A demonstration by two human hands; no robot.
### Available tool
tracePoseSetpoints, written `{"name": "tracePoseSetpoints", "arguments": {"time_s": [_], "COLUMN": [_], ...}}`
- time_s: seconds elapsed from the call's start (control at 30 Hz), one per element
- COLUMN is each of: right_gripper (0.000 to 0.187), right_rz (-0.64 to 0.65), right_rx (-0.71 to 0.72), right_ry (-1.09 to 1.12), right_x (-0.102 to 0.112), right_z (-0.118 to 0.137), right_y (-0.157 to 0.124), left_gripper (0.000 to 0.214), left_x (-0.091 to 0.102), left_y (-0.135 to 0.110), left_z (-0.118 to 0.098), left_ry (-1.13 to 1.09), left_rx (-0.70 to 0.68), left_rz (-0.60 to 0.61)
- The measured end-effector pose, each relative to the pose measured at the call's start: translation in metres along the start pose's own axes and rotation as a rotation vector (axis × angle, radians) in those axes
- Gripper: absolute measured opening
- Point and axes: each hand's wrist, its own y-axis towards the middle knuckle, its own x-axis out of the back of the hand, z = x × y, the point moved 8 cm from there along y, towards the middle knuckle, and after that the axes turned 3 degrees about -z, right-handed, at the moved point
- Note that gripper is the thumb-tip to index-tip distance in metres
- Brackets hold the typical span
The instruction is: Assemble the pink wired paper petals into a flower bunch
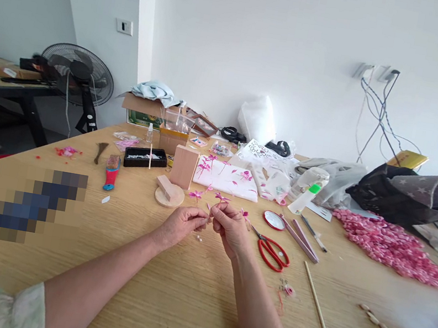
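Left hand [181, 227] and right hand [234, 231] both pinched closed, fingertips nearly meeting above the pale wood-grain tabletop [180, 297]; anything gripped is too small to tell. Thin-petaled magenta flowers [196, 195] just beyond the fingertips. Left: round pale wooden disc [179, 198] under a small wooden block [165, 187]. Right: red-handled metal scissors [263, 241]. Farther: white rectangular pad [224, 184].

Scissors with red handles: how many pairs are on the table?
1: the red-handled metal scissors lie on the pale wooden table, to the right of the bare right hand. More may be hidden.
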Motion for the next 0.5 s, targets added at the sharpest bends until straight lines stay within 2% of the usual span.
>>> {"name": "tracePoseSetpoints", "arguments": {"time_s": [0.23, 0.5], "right_gripper": [0.02, 0.022], "right_rz": [0.028, 0.022], "right_rx": [-0.027, -0.016], "right_ry": [-0.009, 0.001], "right_x": [-0.004, -0.002], "right_z": [-0.003, -0.002], "right_y": [-0.002, 0.0], "left_gripper": [0.023, 0.014], "left_x": [0.001, 0.001], "left_y": [0.0, -0.004], "left_z": [-0.004, -0.018], "left_ry": [0.09, 0.307], "left_rx": [-0.034, -0.181], "left_rz": [0.0, -0.053]}}
